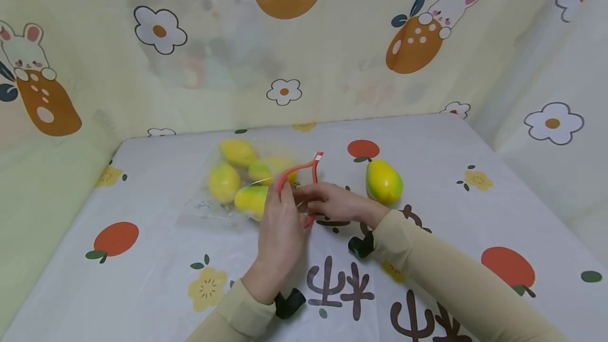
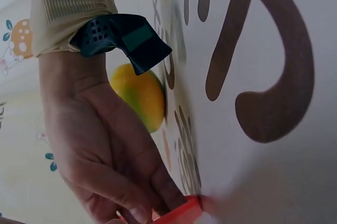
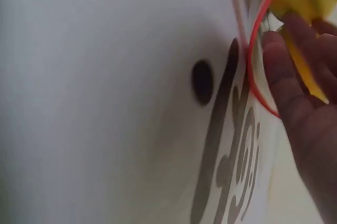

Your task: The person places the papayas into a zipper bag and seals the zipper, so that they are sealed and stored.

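A clear plastic bag (image 1: 201,206) with a red rim strip (image 1: 295,165) lies on the table with several yellow-green mangoes (image 1: 238,153) inside. My left hand (image 1: 281,226) holds the rim on its left side, fingers pointing up; the right wrist view catches this left hand (image 3: 308,77) beside the red strip (image 3: 251,61). From the other side my right hand (image 1: 334,201) reaches over the rim with bent fingers. In the left wrist view the right hand (image 2: 113,145) has its thumb and fingers at the red strip (image 2: 181,212); the exact grip is partly hidden.
One loose mango (image 1: 384,182) lies on the table just beyond my right wrist. Under everything is a white tablecloth (image 1: 157,289) printed with fruit, flowers and characters. A patterned curtain (image 1: 332,57) closes off the back and both sides.
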### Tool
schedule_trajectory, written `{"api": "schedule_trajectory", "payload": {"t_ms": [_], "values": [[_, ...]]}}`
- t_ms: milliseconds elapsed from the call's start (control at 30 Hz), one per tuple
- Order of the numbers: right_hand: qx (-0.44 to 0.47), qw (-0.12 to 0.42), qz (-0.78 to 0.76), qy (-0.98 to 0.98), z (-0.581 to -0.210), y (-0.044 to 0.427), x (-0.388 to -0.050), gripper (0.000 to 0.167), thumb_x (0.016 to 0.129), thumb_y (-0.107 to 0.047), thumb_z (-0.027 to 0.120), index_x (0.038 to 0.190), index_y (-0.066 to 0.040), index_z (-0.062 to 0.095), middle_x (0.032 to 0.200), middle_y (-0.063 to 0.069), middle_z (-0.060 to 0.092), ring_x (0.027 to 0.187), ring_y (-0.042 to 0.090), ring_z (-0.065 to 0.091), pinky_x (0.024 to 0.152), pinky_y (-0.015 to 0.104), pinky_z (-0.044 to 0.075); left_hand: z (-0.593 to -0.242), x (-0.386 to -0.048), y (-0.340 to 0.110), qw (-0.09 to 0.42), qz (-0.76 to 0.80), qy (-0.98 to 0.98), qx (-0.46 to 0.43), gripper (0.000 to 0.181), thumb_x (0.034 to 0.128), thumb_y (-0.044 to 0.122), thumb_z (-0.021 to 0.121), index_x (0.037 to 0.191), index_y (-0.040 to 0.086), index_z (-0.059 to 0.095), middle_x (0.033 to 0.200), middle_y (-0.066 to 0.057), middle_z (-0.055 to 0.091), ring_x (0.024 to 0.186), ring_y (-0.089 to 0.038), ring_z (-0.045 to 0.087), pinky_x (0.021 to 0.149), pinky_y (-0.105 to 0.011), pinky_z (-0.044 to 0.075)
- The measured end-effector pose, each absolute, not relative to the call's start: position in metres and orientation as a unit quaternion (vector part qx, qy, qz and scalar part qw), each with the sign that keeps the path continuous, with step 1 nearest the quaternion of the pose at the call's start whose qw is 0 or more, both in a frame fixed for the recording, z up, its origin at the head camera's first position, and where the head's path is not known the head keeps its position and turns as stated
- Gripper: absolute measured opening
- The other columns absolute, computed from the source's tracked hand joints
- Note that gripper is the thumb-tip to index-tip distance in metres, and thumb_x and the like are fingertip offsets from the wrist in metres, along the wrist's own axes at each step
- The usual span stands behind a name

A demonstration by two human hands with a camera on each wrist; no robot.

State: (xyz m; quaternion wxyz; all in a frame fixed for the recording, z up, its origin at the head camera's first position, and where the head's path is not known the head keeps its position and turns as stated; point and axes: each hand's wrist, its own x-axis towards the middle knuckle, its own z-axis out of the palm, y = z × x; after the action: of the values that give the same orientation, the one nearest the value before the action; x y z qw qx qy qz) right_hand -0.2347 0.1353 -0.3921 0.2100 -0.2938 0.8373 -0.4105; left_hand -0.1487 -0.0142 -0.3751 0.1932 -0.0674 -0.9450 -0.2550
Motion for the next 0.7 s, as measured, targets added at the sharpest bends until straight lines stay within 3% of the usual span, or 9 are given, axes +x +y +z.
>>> {"api": "schedule_trajectory", "payload": {"t_ms": [167,500,700], "values": [[-0.333,0.208,-0.376,0.839,-0.390,0.139,-0.229,0.050,0.102,0.005,0.046,0.152,-0.005,0.048,0.150,0.011,0.057,0.132,0.029,0.060,0.112,0.042,0.049,-0.376,-0.148,-0.016,0.195,-0.260,-0.943,-0.068,0.071,0.0779,0.001,0.086,0.139,-0.013,0.053,0.140,-0.032,0.054,0.130,-0.042,0.057,0.103,-0.046,0.053],[-0.277,0.133,-0.417,0.855,-0.353,0.184,-0.220,0.036,0.101,-0.006,0.062,0.137,-0.002,0.062,0.131,0.017,0.068,0.116,0.030,0.069,0.101,0.041,0.057,-0.372,-0.148,-0.016,0.200,-0.269,-0.940,-0.070,0.083,0.0716,0.000,0.091,0.142,-0.011,0.048,0.139,-0.030,0.053,0.127,-0.041,0.059,0.104,-0.045,0.053],[-0.226,0.093,-0.407,0.880,-0.330,0.232,-0.218,0.032,0.102,-0.007,0.060,0.134,-0.003,0.063,0.130,0.015,0.068,0.113,0.032,0.070,0.096,0.030,0.058,-0.374,-0.148,-0.014,0.204,-0.262,-0.941,-0.072,0.084,0.0705,-0.001,0.091,0.142,-0.012,0.048,0.138,-0.034,0.055,0.126,-0.045,0.059,0.102,-0.048,0.053]]}}
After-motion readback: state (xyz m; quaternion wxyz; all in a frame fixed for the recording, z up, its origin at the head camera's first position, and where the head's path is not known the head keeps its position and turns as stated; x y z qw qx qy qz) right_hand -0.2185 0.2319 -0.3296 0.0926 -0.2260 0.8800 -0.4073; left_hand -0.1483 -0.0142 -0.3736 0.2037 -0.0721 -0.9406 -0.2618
